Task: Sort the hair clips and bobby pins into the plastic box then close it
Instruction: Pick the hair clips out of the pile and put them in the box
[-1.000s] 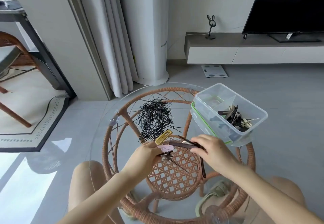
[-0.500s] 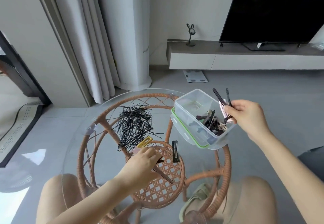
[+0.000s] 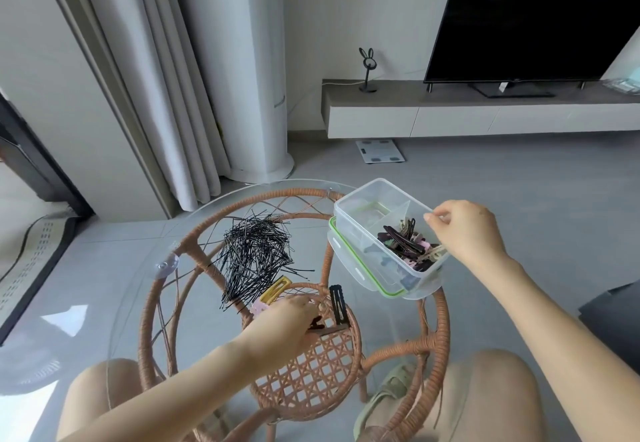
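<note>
Sorting in progress at a glass-top rattan table [image 3: 439, 324]: the clear box [image 3: 347, 214] sits on its green-sealed lid [image 3: 360, 277] near the table's right edge, with a heap of clips [image 3: 408, 244] in the near compartment. The far one, behind the divider, looks bare. The R hand [image 3: 465, 230] hovers over the near compartment, fingers curled, thumb to fingertip. Nothing shows between them, and can't tell if they nip the rim. The L hand [image 3: 287, 320], low over the table centre, is clenched round a brown clip [image 3: 331, 330], with a darker bit beside it. Loose on the glass are a black clip [image 3: 337, 304] just right of that hand and yellow [image 3: 275, 290] and pink [image 3: 258, 308] clips just beyond it. The pins [image 3: 256, 254] lie in a tangled black pile further back. Judged by looks, the clips are light, stiff and springy, best pinched across the long body. The pins are thin, slick wire lying flat on glass, prob. easier swept into bunches than picked singly. The box is thin and light and may skate on its lid if knocked. The lid must come out from under before closing. A suction cup [image 3: 166, 266] sits left of the pile, not in the way. The TV [image 3: 533, 15], curtain [image 3: 156, 78] and floor scale [image 3: 379, 151] stand well apart.
</note>
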A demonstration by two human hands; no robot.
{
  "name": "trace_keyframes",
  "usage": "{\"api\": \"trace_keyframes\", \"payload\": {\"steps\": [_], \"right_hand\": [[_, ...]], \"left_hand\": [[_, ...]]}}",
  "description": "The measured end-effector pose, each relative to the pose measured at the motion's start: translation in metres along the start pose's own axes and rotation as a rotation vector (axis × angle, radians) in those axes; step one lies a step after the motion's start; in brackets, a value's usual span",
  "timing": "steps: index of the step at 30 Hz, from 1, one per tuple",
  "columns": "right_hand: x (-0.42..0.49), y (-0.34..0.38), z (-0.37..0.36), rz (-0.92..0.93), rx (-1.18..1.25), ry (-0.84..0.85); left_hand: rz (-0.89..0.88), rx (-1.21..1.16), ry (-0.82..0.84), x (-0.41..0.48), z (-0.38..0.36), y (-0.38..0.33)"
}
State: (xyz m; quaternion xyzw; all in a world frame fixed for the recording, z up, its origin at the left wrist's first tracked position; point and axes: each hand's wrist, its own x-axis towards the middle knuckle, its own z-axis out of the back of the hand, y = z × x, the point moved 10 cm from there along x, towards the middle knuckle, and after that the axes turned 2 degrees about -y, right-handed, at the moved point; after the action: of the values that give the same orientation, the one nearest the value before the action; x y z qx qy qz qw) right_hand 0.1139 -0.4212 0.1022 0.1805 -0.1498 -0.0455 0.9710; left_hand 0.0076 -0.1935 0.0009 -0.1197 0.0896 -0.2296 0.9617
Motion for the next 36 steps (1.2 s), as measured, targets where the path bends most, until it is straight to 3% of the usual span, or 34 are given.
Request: {"api": "trace_keyframes", "payload": {"steps": [5, 9, 13, 15, 19, 24, 27, 31, 33, 36], "right_hand": [[-0.022, -0.013, 0.023, 0.027, 0.042, -0.066], [-0.034, -0.016, 0.031, 0.029, 0.058, -0.106], [-0.041, -0.013, 0.029, 0.027, 0.093, -0.090], [-0.048, -0.004, 0.031, 0.053, 0.125, -0.103], [-0.079, 0.039, 0.000, 0.180, 0.243, 0.055], [-0.115, 0.080, -0.095, 0.206, 0.026, 0.423], [-0.113, 0.090, -0.124, 0.113, 0.031, 0.418], [-0.113, 0.102, -0.141, 0.057, 0.157, 0.398], [-0.113, 0.114, -0.141, 0.112, 0.231, 0.380], [-0.119, 0.147, -0.141, 0.378, 0.242, 0.391]], "left_hand": [[0.047, -0.268, -0.106, 0.035, 0.059, -0.011], [0.036, -0.236, -0.238, 0.101, 0.104, -0.041], [0.042, -0.043, -0.079, 0.160, 0.098, -0.065], [0.039, -0.069, -0.011, 0.166, 0.094, -0.067], [0.046, -0.171, -0.137, 0.127, 0.114, -0.036], [0.137, 0.076, 0.089, 0.030, 0.057, 0.035], [0.218, 0.100, 0.084, -0.011, 0.023, 0.059], [0.264, 0.049, -0.067, -0.022, 0.009, 0.068], [0.271, 0.018, -0.123, -0.020, 0.009, 0.069], [0.237, -0.001, -0.171, -0.019, 0.011, 0.064]]}}
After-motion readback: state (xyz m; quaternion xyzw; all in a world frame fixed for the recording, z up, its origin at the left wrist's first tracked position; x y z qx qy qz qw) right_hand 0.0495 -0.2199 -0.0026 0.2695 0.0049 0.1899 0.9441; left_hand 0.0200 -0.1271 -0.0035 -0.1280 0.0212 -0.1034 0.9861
